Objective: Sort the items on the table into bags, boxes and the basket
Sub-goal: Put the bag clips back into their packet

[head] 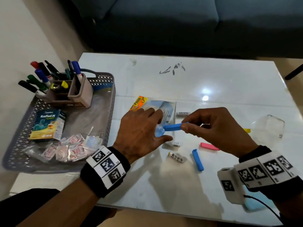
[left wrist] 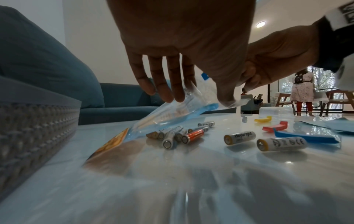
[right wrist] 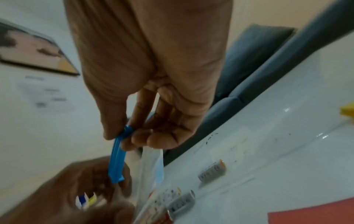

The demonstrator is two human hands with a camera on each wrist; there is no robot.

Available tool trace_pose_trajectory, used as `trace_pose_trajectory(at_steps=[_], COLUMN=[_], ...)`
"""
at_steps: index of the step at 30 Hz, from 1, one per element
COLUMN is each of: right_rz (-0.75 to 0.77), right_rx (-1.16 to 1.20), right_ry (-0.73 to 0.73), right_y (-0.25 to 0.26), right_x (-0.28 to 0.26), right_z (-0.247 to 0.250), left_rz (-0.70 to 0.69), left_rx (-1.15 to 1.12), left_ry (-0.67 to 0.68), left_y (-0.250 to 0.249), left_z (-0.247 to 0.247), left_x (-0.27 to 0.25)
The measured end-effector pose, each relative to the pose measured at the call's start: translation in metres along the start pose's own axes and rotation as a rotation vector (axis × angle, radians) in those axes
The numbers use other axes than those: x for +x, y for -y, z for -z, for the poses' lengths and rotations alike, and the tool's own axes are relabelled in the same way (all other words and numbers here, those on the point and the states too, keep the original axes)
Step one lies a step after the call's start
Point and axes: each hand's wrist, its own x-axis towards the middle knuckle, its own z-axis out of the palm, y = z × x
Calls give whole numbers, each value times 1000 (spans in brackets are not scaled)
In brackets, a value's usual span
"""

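A clear zip bag (head: 165,110) with an orange label lies at mid-table, several batteries (left wrist: 178,134) inside it. My left hand (head: 157,126) is spread over its mouth; in the left wrist view the fingers (left wrist: 172,94) and thumb hold the mouth edge lifted off the table. Just right of the bag mouth, my right hand (head: 184,125) pinches one end of a blue clip (head: 172,126) between thumb and fingers, its free end pointing at the left hand. The right wrist view shows the blue clip (right wrist: 116,163) hanging from that pinch.
Loose batteries (head: 177,158) (head: 183,113), a second blue clip (head: 198,159), a pink clip (head: 209,146) and a yellow clip (head: 246,130) lie around the bag. A grey basket (head: 113,99) at the left holds a pen holder (head: 73,90), a medicine box (head: 47,125) and sachets. A clear container (head: 268,126) stands at the right.
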Motion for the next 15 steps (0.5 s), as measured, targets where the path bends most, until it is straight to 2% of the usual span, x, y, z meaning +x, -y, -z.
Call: trace_pose_trajectory(at_steps=[4, 8, 15], right_rz=[106, 205, 312], right_rx=[-200, -274, -430], right_ry=[-114, -219, -193], right_y=[-9, -19, -24], right_x=[0, 2, 0], right_z=[-19, -40, -55], left_rz=[-37, -78, -99], left_rx=[-10, -56, -150], left_ry=[-23, -46, -61], left_y=[-4, -9, -10], left_z=[-3, -2, 0], left_x=[-2, -4, -5])
